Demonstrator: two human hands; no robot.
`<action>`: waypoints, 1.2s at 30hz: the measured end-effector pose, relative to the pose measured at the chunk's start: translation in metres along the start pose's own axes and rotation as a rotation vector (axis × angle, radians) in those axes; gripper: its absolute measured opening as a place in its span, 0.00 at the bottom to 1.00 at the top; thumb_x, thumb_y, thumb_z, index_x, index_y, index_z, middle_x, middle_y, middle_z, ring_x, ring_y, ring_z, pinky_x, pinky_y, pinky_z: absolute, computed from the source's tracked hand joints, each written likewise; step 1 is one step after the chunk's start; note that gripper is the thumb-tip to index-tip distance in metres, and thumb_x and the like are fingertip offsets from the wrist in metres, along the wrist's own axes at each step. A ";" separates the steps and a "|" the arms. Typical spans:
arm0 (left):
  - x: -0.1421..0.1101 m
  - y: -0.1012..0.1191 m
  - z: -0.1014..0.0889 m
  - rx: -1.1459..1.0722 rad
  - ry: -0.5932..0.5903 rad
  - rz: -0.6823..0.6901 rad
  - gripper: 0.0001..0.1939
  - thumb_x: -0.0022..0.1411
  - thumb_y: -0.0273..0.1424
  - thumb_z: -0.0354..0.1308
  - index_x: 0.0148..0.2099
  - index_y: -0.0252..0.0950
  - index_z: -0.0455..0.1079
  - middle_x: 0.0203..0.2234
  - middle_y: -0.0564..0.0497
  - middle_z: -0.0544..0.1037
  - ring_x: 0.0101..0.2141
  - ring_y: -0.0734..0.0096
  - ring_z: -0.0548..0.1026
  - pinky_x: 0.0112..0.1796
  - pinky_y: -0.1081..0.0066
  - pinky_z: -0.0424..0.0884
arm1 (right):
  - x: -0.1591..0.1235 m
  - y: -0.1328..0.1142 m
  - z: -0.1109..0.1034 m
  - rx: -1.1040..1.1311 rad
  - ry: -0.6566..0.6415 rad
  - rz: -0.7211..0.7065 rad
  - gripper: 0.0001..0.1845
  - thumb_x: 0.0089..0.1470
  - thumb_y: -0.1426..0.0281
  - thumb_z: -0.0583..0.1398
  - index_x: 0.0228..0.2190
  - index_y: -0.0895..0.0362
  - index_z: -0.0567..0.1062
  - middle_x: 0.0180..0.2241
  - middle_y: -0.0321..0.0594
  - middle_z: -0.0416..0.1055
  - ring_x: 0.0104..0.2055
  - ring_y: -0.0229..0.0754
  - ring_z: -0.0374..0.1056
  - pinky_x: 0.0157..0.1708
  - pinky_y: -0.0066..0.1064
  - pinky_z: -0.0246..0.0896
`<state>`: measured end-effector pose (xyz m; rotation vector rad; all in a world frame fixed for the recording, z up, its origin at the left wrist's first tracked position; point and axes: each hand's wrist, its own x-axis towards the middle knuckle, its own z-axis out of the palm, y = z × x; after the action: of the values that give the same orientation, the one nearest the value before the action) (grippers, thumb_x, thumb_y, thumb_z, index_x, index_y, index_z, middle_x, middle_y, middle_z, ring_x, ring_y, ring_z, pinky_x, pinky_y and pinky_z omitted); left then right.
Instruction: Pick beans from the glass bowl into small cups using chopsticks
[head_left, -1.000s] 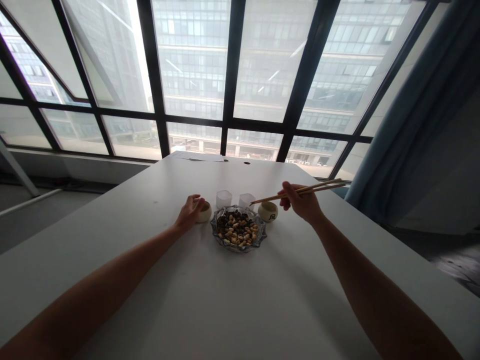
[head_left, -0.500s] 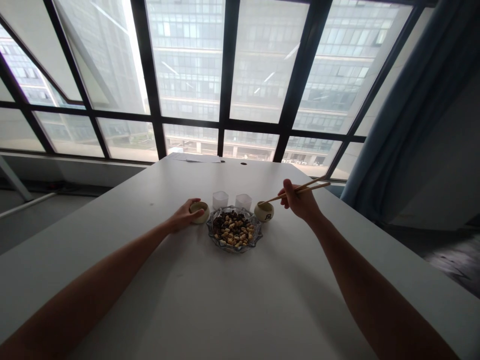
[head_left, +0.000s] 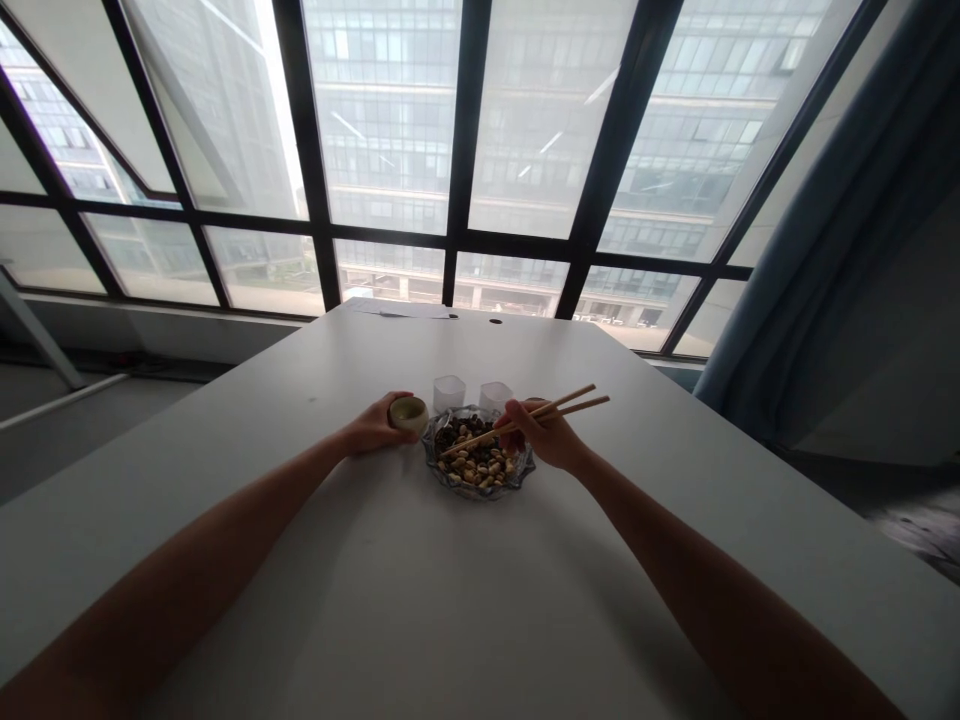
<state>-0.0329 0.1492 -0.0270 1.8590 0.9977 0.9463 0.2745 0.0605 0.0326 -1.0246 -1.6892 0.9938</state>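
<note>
A glass dish (head_left: 523,473) of mixed light and dark beans sits in the middle of the white table (head_left: 420,600). My right hand (head_left: 541,436) is closed on a pair of wooden chopsticks (head_left: 525,420), whose tips reach down into the beans. My left hand (head_left: 375,429) is wrapped round a small cream cup (head_left: 409,412) just left of the dish. Behind the dish stand two small clear square cups (head_left: 448,392). A second cream cup is hidden behind my right hand.
The table's far edge meets a large window with dark frames. Papers (head_left: 405,312) lie at the far edge. A blue curtain (head_left: 840,230) hangs on the right. The floor drops away beyond the table's left and right edges.
My right hand has moved left and down with the chopsticks, from over the right cream cup to the dish. My left hand has closed more tightly round the left cup.
</note>
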 end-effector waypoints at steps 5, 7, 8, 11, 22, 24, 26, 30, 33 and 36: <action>0.000 -0.001 0.001 0.019 0.021 0.019 0.48 0.36 0.44 0.76 0.58 0.34 0.64 0.50 0.40 0.76 0.51 0.47 0.75 0.54 0.51 0.70 | -0.001 0.003 0.005 0.038 -0.017 -0.011 0.34 0.47 0.38 0.61 0.26 0.58 0.78 0.18 0.40 0.74 0.17 0.38 0.68 0.18 0.28 0.64; 0.000 -0.001 0.002 0.011 0.023 0.021 0.48 0.35 0.44 0.76 0.58 0.34 0.65 0.50 0.40 0.77 0.51 0.47 0.75 0.54 0.50 0.70 | -0.001 0.002 0.006 0.047 0.001 -0.013 0.34 0.45 0.37 0.62 0.25 0.58 0.78 0.17 0.40 0.74 0.17 0.38 0.68 0.17 0.28 0.64; 0.000 -0.001 0.002 0.007 0.022 0.020 0.48 0.35 0.44 0.76 0.58 0.34 0.65 0.50 0.40 0.77 0.51 0.47 0.75 0.53 0.50 0.70 | -0.001 0.001 0.007 0.050 0.021 -0.008 0.35 0.45 0.37 0.62 0.24 0.58 0.78 0.17 0.39 0.73 0.17 0.37 0.67 0.17 0.28 0.64; 0.000 0.000 0.002 -0.005 0.027 0.020 0.48 0.35 0.44 0.77 0.57 0.33 0.65 0.49 0.40 0.77 0.51 0.47 0.75 0.54 0.50 0.70 | -0.002 -0.002 0.009 0.056 0.085 0.014 0.34 0.45 0.37 0.62 0.23 0.58 0.77 0.17 0.40 0.73 0.16 0.37 0.67 0.16 0.27 0.63; -0.001 0.004 0.004 -0.036 0.039 0.010 0.48 0.34 0.43 0.77 0.57 0.33 0.65 0.48 0.40 0.78 0.51 0.46 0.75 0.54 0.48 0.70 | -0.005 -0.003 0.018 0.003 0.054 -0.034 0.31 0.49 0.40 0.61 0.22 0.57 0.74 0.16 0.38 0.71 0.16 0.37 0.66 0.16 0.27 0.63; -0.001 0.003 0.004 -0.036 0.041 0.005 0.48 0.34 0.43 0.77 0.57 0.33 0.64 0.48 0.40 0.78 0.51 0.47 0.75 0.54 0.49 0.69 | -0.005 -0.002 0.019 0.005 0.040 -0.026 0.31 0.48 0.40 0.62 0.22 0.57 0.75 0.16 0.37 0.71 0.16 0.37 0.66 0.16 0.27 0.63; 0.000 0.002 0.004 -0.035 0.044 0.004 0.49 0.34 0.42 0.77 0.57 0.33 0.64 0.48 0.40 0.78 0.51 0.47 0.75 0.54 0.49 0.69 | -0.006 -0.001 0.021 0.011 0.015 -0.005 0.30 0.47 0.40 0.62 0.23 0.57 0.75 0.16 0.37 0.71 0.16 0.37 0.67 0.16 0.26 0.63; -0.001 0.002 0.005 -0.033 0.043 0.010 0.48 0.34 0.43 0.77 0.57 0.33 0.64 0.48 0.40 0.78 0.51 0.47 0.76 0.54 0.49 0.70 | -0.005 -0.003 0.022 0.016 0.019 0.002 0.31 0.47 0.39 0.63 0.23 0.57 0.75 0.16 0.37 0.72 0.16 0.37 0.67 0.15 0.26 0.63; -0.001 0.002 0.005 -0.039 0.040 0.016 0.48 0.35 0.44 0.77 0.57 0.34 0.64 0.48 0.41 0.78 0.51 0.48 0.76 0.54 0.49 0.70 | -0.001 -0.008 0.012 0.028 0.094 -0.011 0.33 0.46 0.38 0.62 0.23 0.57 0.75 0.16 0.38 0.72 0.15 0.37 0.66 0.15 0.27 0.63; -0.001 0.003 0.006 -0.040 0.044 0.019 0.48 0.34 0.44 0.77 0.56 0.34 0.65 0.47 0.41 0.78 0.50 0.47 0.76 0.53 0.49 0.70 | 0.003 -0.012 -0.012 0.044 0.223 -0.052 0.34 0.46 0.37 0.61 0.22 0.58 0.74 0.15 0.40 0.72 0.13 0.38 0.65 0.14 0.29 0.62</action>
<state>-0.0272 0.1451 -0.0268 1.8248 0.9820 1.0151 0.2827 0.0617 0.0483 -1.0178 -1.4972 0.8463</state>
